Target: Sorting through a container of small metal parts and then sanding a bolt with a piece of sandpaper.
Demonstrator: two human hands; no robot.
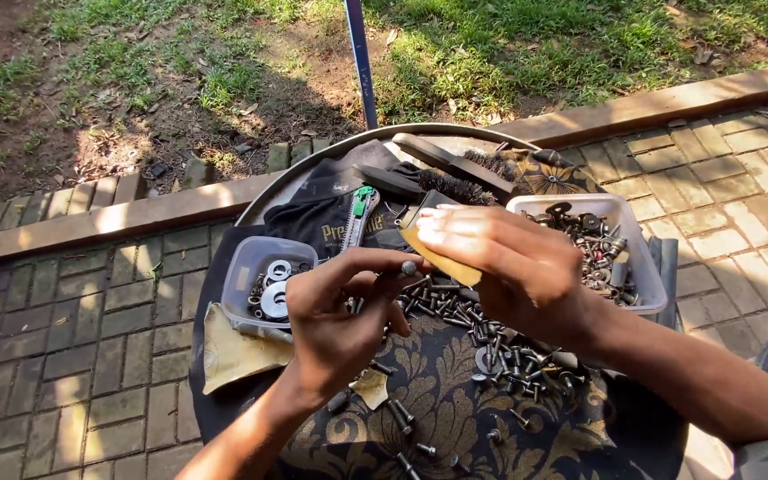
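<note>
- While both hands meet at the centre of the frame, the left hand [335, 316] has its grip clenched on a small bolt [409, 267], pinched at the fingertips with the head pointing right.
- The right hand [500, 262] has its grip grasping a folded piece of tan sandpaper [442, 258], which touches the bolt's head.
- Just below the hands, a heap of dark bolts and screws [482, 333] lies on a black cloth with a gold pattern [455, 409].
- At centre left, a clear plastic tub [246, 267] holds washers [275, 298]; another sheet of sandpaper [233, 351] lies just beneath it.
- At centre right, a white tray [642, 267] holds more metal parts.
- In the upper centre, wire brushes [464, 173] rest on a round metal tray [313, 160], beside a dark cloth [322, 213].
- Brick paving [64, 311] surrounds the tray; grass [491, 44] fills the top.
</note>
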